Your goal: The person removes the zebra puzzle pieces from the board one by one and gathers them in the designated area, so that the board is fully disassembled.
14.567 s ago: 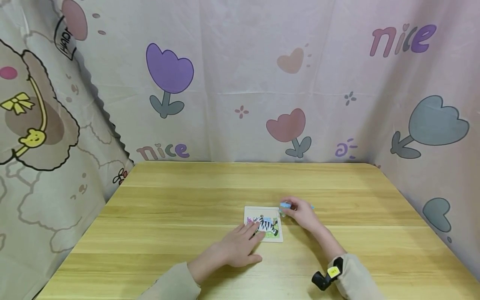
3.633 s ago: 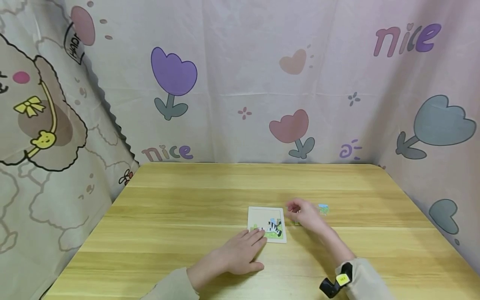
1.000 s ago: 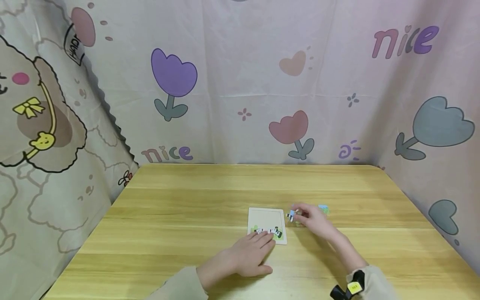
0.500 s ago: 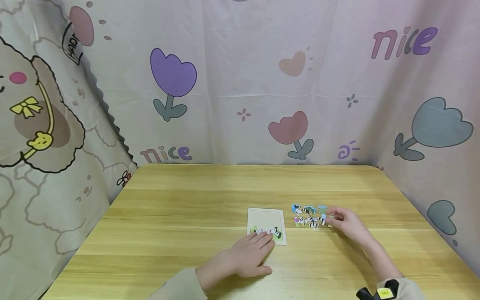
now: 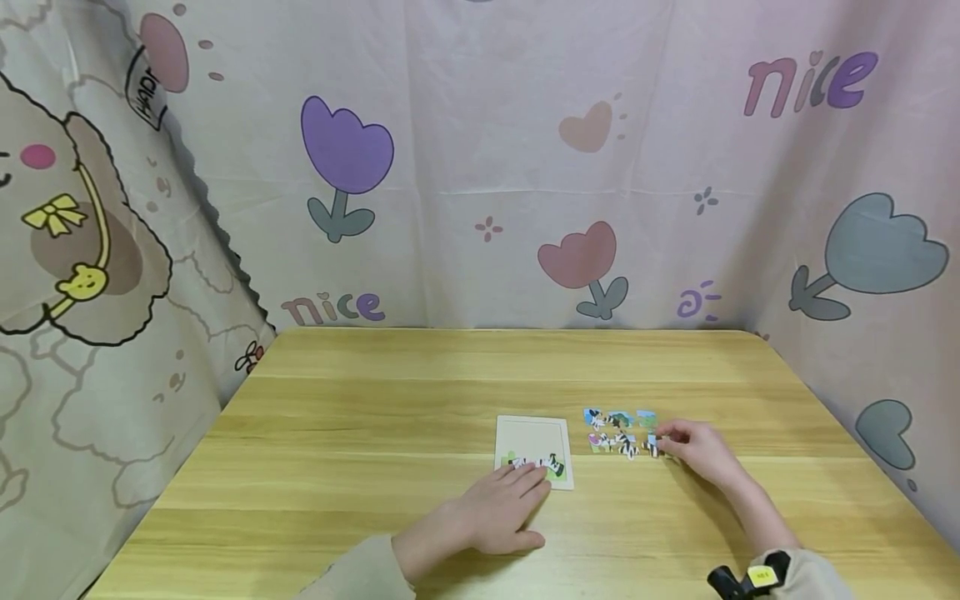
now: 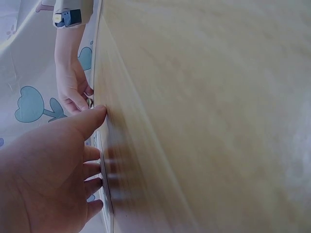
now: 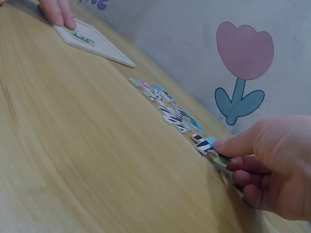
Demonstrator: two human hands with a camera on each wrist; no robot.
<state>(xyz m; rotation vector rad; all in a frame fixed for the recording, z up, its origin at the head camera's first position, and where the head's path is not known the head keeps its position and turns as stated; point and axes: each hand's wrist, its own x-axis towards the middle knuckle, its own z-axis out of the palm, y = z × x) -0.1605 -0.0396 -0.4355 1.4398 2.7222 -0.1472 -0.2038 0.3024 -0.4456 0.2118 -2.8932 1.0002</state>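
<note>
- The right hand (image 5: 693, 446) pinches a small puzzle piece (image 7: 210, 145) at the right end of the loose pieces (image 5: 621, 432) lying on the bench (image 5: 375, 400); a thin piece in so shallow a grip could slip or knock its neighbours out of line.
- The left hand (image 5: 491, 508), fingers flat, presses the puzzle tray (image 5: 531, 437); easing off could let the tray slide.
- The pinched piece sits at the right fingertips (image 7: 228, 144), well apart from the tray.

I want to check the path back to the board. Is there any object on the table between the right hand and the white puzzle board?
Yes. The small loose zebra-print puzzle pieces lie in a cluster on the light wooden table, between the right hand and the white square puzzle board. The left hand rests on the board's near edge.
</note>
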